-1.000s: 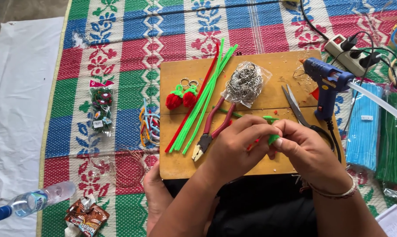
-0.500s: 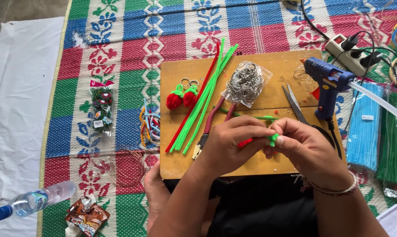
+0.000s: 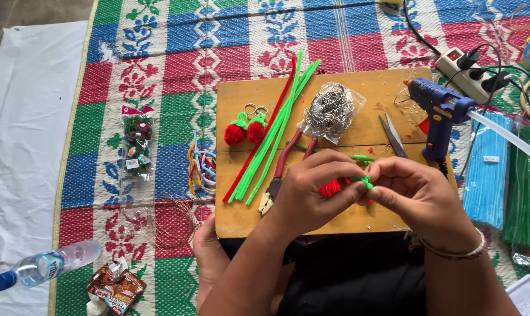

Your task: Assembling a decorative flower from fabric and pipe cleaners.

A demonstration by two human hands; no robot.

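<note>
Fingertips of both hands meet over the wooden board [image 3: 241, 219]. The left hand [image 3: 309, 196] closes around a small fuzzy red ball [image 3: 330, 188], and the right hand [image 3: 420, 196] pinches the green fuzzy wire [image 3: 364, 181] at the ball's right side. The wire lies across, left to right, between the hands. Pliers [image 3: 279, 169] and scissors [image 3: 392, 136] lie just beyond, a glue gun [image 3: 438, 114] farther right.

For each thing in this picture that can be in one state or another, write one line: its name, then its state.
Left hand: pinching the red strawberry.
Right hand: pinching the green pipe cleaner.
Scissors: shut, flat on the board.
Pliers: handles apart.
Glue gun: standing, stick loaded.
Water bottle: capped, lying down.
Power strip: plugs in.
</note>
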